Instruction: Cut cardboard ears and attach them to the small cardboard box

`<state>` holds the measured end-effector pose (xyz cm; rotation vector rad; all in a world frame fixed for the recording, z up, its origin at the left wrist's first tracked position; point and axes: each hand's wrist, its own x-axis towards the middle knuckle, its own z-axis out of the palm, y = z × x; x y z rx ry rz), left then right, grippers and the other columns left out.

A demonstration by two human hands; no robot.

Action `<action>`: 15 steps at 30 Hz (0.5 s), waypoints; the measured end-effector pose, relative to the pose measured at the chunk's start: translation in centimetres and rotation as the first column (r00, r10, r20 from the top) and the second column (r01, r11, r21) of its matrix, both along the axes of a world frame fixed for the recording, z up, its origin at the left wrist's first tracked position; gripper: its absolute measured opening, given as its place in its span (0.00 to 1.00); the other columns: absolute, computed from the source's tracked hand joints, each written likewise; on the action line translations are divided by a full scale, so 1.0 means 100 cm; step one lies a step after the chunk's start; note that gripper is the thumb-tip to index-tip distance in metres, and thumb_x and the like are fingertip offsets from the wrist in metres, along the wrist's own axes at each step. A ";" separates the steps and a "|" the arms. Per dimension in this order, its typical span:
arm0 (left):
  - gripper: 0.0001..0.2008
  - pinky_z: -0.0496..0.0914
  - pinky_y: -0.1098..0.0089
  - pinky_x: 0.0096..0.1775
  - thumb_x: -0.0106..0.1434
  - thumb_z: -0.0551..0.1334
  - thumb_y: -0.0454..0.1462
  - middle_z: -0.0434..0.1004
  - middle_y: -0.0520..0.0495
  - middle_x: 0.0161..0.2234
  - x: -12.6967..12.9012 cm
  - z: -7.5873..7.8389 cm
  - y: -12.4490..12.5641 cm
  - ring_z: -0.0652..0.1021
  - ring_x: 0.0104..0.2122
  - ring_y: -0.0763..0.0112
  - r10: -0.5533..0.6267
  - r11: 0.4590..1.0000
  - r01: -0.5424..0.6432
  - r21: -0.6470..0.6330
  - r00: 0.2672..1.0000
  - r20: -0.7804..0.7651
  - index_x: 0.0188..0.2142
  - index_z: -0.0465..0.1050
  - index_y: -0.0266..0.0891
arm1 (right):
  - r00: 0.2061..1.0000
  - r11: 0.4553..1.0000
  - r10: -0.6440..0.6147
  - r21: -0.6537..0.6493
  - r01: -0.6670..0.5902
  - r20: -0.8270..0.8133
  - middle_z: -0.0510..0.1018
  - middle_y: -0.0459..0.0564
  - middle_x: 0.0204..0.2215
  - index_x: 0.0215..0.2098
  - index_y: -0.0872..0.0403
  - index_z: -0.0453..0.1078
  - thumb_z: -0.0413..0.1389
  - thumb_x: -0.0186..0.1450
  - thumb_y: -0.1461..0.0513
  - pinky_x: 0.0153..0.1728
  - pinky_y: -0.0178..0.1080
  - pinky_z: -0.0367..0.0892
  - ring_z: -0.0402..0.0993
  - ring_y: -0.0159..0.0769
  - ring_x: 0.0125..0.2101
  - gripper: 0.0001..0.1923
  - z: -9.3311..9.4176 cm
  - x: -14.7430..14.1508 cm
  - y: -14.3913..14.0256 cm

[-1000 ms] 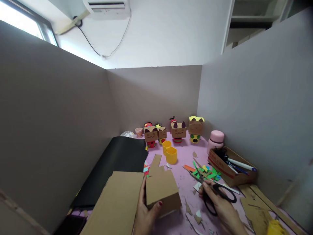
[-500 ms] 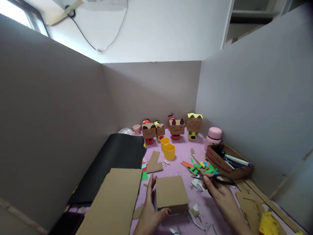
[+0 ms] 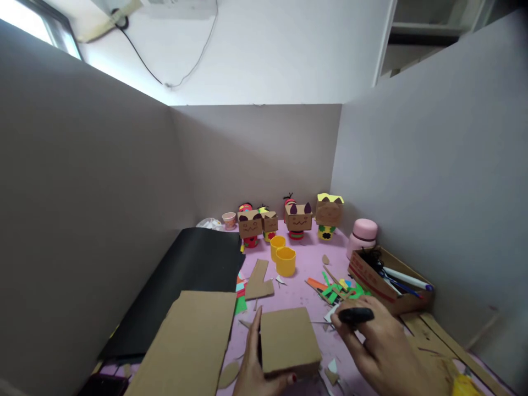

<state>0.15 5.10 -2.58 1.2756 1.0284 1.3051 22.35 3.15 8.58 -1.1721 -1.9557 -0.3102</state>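
1. The pink tabletop (image 3: 305, 275) is walled in by grey partitions; a black sheet (image 3: 190, 280) lies on its left side.
2. The large flat brown cardboard sheet (image 3: 185, 341) lies near me on the left, overlapping the black sheet.
3. The small brown cardboard box (image 3: 289, 340) sits near the middle, just right of that sheet. My left hand (image 3: 258, 368) is wrapped round its left and near edges, fingers up along the side and thumb curled under the near corner, a firm partial grip.
4. My right hand (image 3: 379, 352) rests just right of the box, fingers closed round the black handles of the scissors (image 3: 355, 315); I cannot tell how far apart the blades are.
5. To work this box well, I judge I should keep it pressed flat and square with my left hand, keep those fingers clear of the edge the scissors approach, and bring the blades in low from the right.
6. A brown open carton of pens (image 3: 388, 280) stands on the right, a pink jar (image 3: 363, 234) beyond it.
7. Four cardboard-headed figures (image 3: 299, 220) line the far wall, two yellow cups (image 3: 284, 259) in front.
8. Coloured paper scraps (image 3: 338, 289) are scattered between the cups and the carton.
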 end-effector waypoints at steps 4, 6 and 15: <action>0.53 0.61 0.54 0.57 0.38 0.76 0.43 0.65 0.41 0.59 -0.003 0.003 -0.004 0.66 0.58 0.45 0.054 0.999 -0.054 0.004 0.998 -0.013 0.63 0.56 0.49 | 0.993 0.998 -0.020 -0.050 0.026 0.114 0.77 0.49 0.22 0.27 0.51 0.68 0.49 0.65 0.63 0.28 0.40 0.64 0.73 0.40 0.23 0.10 -0.007 0.005 -0.002; 0.52 0.62 0.54 0.57 0.38 0.76 0.39 0.66 0.43 0.59 -0.007 0.004 -0.006 0.65 0.59 0.46 0.048 0.999 -0.049 -0.010 0.998 -0.029 0.63 0.56 0.52 | 0.987 0.997 0.012 -0.071 0.000 0.160 0.76 0.47 0.21 0.26 0.51 0.68 0.50 0.64 0.63 0.31 0.41 0.63 0.72 0.38 0.23 0.10 -0.008 0.007 -0.004; 0.53 0.52 0.46 0.62 0.43 0.74 0.36 0.52 0.38 0.66 -0.015 0.007 -0.016 0.55 0.64 0.44 0.048 0.995 -0.012 0.103 0.934 -0.354 0.66 0.49 0.47 | 0.912 0.978 0.201 -0.131 -0.164 0.356 0.74 0.41 0.18 0.26 0.48 0.66 0.54 0.58 0.66 0.31 0.40 0.62 0.71 0.34 0.19 0.06 -0.004 0.004 -0.006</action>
